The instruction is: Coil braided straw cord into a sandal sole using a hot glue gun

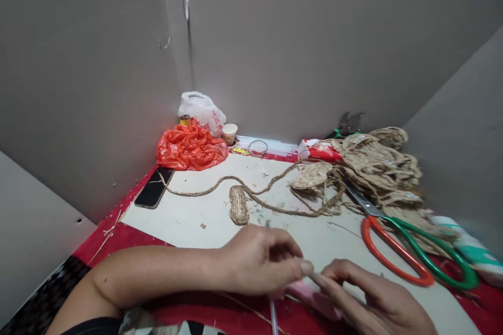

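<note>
My left hand [263,261] reaches in from the left with thumb and fingers pinched together. Its fingertips meet those of my right hand [373,296], also closed in a pinch. Whatever lies between the fingertips is too small and blurred to make out. Just below them is a pink tool [310,296], partly hidden by the right hand, and a clear translucent stick [274,316] lies near it. Beyond my left hand rests a small sole-shaped woven straw piece [238,205]. A braided straw cord [220,183] curves across the white board [188,220].
Large scissors [396,246] with orange and green handles lie right, beside a heap of straw braid [381,167]. A phone [154,188], orange plastic bag [190,146], white bag [202,110], paper cup [229,133] and translucent sticks [271,146] stand further back. Grey panels enclose the table.
</note>
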The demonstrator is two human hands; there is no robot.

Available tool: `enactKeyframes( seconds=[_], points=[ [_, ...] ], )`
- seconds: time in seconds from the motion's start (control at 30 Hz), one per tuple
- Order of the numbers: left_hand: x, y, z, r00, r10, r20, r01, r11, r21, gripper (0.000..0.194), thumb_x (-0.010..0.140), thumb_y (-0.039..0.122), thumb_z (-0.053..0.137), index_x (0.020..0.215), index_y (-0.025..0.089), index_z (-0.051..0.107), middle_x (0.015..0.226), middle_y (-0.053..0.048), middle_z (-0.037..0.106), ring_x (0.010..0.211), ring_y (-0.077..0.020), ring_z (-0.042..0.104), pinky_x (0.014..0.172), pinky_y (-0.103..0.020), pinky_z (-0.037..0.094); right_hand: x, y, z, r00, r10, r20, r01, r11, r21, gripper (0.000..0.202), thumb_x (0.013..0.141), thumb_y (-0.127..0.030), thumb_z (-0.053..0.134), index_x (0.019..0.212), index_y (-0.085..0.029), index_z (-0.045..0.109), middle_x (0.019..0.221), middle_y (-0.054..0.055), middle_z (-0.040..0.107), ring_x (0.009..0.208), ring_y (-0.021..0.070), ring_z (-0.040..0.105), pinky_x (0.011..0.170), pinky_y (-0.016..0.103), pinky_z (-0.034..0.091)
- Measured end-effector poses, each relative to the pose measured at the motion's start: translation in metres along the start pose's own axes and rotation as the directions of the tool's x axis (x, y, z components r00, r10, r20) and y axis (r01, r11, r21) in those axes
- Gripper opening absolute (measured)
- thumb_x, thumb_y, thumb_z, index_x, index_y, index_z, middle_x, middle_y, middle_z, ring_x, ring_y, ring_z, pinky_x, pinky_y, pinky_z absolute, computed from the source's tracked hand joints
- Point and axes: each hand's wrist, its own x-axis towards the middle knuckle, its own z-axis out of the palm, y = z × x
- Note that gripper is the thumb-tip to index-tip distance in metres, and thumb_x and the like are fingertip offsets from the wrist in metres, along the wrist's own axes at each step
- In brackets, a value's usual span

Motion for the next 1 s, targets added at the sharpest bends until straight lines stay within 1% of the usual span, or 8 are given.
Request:
enactKeyframes(
  seconds=[0.07, 0.1, 0.17, 0.27, 0.47, 0.73, 0.83, 1.0],
  points=[
    [-0.002, -0.001, 0.011, 0.997, -0.045, 0.058, 0.046, 0.999, -0.015, 0.027, 0.079, 0.039, 0.064, 0.078, 0.013, 0.067, 0.059, 0.001, 0.057, 0.052, -0.0103, 0.052, 0.049, -0.021, 0.039, 0.004, 0.0, -0.001, 0.983, -0.169, -0.066, 0.161, 0.98, -0.114, 0.029, 0.092, -0.035, 0.054, 0.066, -0.021, 0.052, 0.052, -0.003, 0.055, 0.043, 0.0105, 0.051, 0.046, 0.02, 0.041],
    [-0.003, -0.003, 0.014, 0.997, -0.058, 0.054, 0.06, 0.998, -0.036, 0.027, 0.078, 0.04, 0.065, 0.074, 0.013, 0.065, 0.057, 0.001, 0.056, 0.049, -0.0093, 0.05, 0.047, -0.021, 0.038, 0.007, 0.0, -0.002, 0.967, -0.236, -0.096, 0.218, 0.962, -0.165, 0.029, 0.092, -0.035, 0.054, 0.067, -0.021, 0.05, 0.052, -0.003, 0.054, 0.043, 0.0103, 0.05, 0.046, 0.02, 0.04],
    [-0.003, -0.006, 0.017, 0.993, -0.105, 0.051, 0.11, 0.988, -0.11, 0.031, 0.077, 0.044, 0.067, 0.073, 0.013, 0.064, 0.053, 0.002, 0.054, 0.044, -0.0083, 0.047, 0.045, -0.02, 0.037, 0.011, 0.0, -0.002, 0.95, -0.294, -0.102, 0.262, 0.933, -0.247, 0.028, 0.093, -0.035, 0.053, 0.069, -0.021, 0.046, 0.054, -0.003, 0.053, 0.044, 0.0105, 0.05, 0.047, 0.021, 0.039],
    [0.0, -0.012, 0.017, 0.983, -0.185, 0.009, 0.182, 0.959, -0.218, 0.039, 0.068, 0.049, 0.075, 0.078, 0.012, 0.064, 0.053, 0.0, 0.06, 0.039, -0.009, 0.049, 0.041, -0.021, 0.039, 0.017, 0.0, -0.001, 0.954, -0.287, -0.081, 0.25, 0.918, -0.308, 0.027, 0.092, -0.038, 0.054, 0.074, -0.022, 0.042, 0.057, -0.003, 0.055, 0.048, 0.0119, 0.053, 0.048, 0.022, 0.037],
    [0.008, -0.015, 0.015, 0.975, -0.215, -0.059, 0.181, 0.919, -0.351, 0.046, 0.055, 0.051, 0.082, 0.064, 0.012, 0.061, 0.05, -0.002, 0.061, 0.032, -0.0099, 0.047, 0.035, -0.022, 0.034, 0.025, -0.005, -0.005, 0.945, -0.3, -0.13, 0.231, 0.893, -0.387, 0.034, 0.087, -0.047, 0.061, 0.078, -0.023, 0.039, 0.06, -0.004, 0.059, 0.049, 0.0129, 0.055, 0.05, 0.023, 0.034],
    [0.001, -0.008, 0.026, 0.936, -0.326, -0.136, 0.24, 0.869, -0.432, 0.036, 0.055, 0.038, 0.083, 0.068, 0.014, 0.059, 0.056, -0.002, 0.066, 0.039, -0.0097, 0.051, 0.038, -0.021, 0.036, 0.024, -0.002, -0.01, 0.939, -0.332, -0.086, 0.271, 0.873, -0.406, 0.033, 0.09, -0.05, 0.055, 0.084, -0.023, 0.038, 0.064, -0.002, 0.061, 0.055, 0.0168, 0.059, 0.053, 0.025, 0.035],
    [0.0, -0.008, 0.025, 0.936, -0.339, -0.098, 0.265, 0.858, -0.441, 0.033, 0.054, 0.035, 0.083, 0.069, 0.014, 0.061, 0.053, -0.001, 0.064, 0.039, -0.0109, 0.052, 0.038, -0.021, 0.035, 0.023, 0.0, -0.011, 0.939, -0.34, -0.056, 0.291, 0.869, -0.4, 0.036, 0.088, -0.051, 0.059, 0.087, -0.023, 0.038, 0.065, -0.002, 0.06, 0.055, 0.017, 0.059, 0.053, 0.025, 0.036],
    [0.001, -0.012, 0.021, 0.925, -0.368, 0.089, 0.36, 0.78, -0.513, 0.029, 0.046, 0.025, 0.083, 0.063, 0.013, 0.062, 0.047, 0.002, 0.056, 0.042, -0.0104, 0.052, 0.047, -0.025, 0.044, 0.023, 0.001, -0.01, 0.928, -0.368, -0.057, 0.32, 0.867, -0.383, 0.039, 0.084, -0.055, 0.062, 0.086, -0.023, 0.04, 0.064, -0.003, 0.059, 0.052, 0.0156, 0.058, 0.051, 0.025, 0.038]
  ],
)
